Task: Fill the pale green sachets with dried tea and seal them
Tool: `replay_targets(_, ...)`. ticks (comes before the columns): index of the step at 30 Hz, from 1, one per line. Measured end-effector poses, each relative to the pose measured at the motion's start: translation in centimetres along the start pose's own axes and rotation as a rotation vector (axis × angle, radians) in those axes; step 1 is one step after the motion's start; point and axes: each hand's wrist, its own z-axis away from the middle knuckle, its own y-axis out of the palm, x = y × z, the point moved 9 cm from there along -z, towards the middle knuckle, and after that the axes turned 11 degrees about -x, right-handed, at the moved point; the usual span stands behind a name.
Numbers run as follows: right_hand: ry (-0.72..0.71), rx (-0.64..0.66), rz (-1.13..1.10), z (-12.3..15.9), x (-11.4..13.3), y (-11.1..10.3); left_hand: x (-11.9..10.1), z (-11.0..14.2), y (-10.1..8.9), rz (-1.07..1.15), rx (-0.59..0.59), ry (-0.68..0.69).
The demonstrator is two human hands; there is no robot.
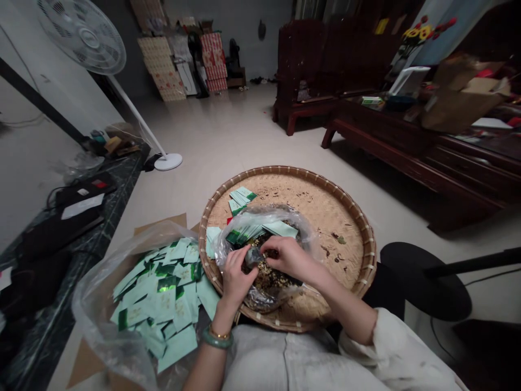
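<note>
Over a clear plastic bag [311,239] of loose dried bits [274,279], my left hand [236,276] is closed around a small grey, translucent pouch [254,256]. My right hand [292,259] has its fingers pinched at the pouch's right side; whether they grip the pouch or dried bits cannot be made out. Pale green packets [280,228] lie in the far part of the bag. The bag rests in a round woven bamboo tray [345,212]. More green packets [243,194] lie on the tray's far left.
Left of the tray, a large plastic bag [97,293] holds a heap of pale green packets [163,293]. A white fan [169,161] stands beyond it, near a dark marble ledge [118,212]. On the right are a black stand base [427,279] and a dark wooden table [391,141].
</note>
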Motion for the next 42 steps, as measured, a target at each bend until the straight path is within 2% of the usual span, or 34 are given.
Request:
replay_targets(3, -0.041, 0.09, 0.176, 0.2, 0.5, 1.0, -0.2, 0.2, 0.2, -0.009, 0.007, 0.02)
replay_targets(8, -0.046, 0.113, 0.284, 0.2, 0.9, 1.5, -0.3, 0.4, 0.5, -0.006, 0.033, 0.024)
replay_targets(17, -0.029, 0.023, 0.105, 0.1, 1.7, 0.9, 0.0, 0.4, 0.5, -0.005, 0.008, 0.013)
replay_targets(21, -0.053, -0.003, -0.057, 0.2, 2.4, 0.6, 0.2, 0.5, 0.4, -0.012, -0.017, 0.008)
replay_targets(23, -0.036, -0.097, -0.113, 0.2, 1.7, -0.2, 0.6, 0.5, 0.3, -0.002, -0.019, -0.022)
replay_targets(25, 0.031, -0.159, -0.087, 0.5, -0.2, -0.4, 1.4, 0.5, 0.2, 0.017, -0.023, -0.081)
replay_targets(26, 0.071, -0.137, -0.052, 0.7, -1.3, 0.2, 1.9, 0.5, 0.0, 0.032, -0.033, -0.118)
replay_targets(29, 0.126, 0.145, 0.077, 2.3, -4.1, 4.5, 3.8, 0.5, -0.5, 0.097, -0.085, -0.239)
replay_targets(31, 0.141, 0.213, 0.152, 3.1, -5.3, 6.7, 4.9, 0.4, -0.8, 0.126, -0.108, -0.302)
replay_targets(34, 0.148, 0.237, 0.207, 3.6, -5.9, 9.3, 5.5, 0.2, -1.1, 0.142, -0.125, -0.341)
replay_targets(37, 0.145, 0.233, 0.215, 3.5, -6.1, 10.9, 5.5, 0.1, -1.3, 0.155, -0.128, -0.356)
replay_targets(40, 0.141, 0.191, 0.158, 3.1, -6.5, 11.1, 5.4, 0.2, -1.3, 0.156, -0.116, -0.346)
replay_targets(42, 0.159, 0.137, 0.097, 2.9, -7.0, 10.3, 5.2, 0.1, -1.3, 0.15, -0.113, -0.322)
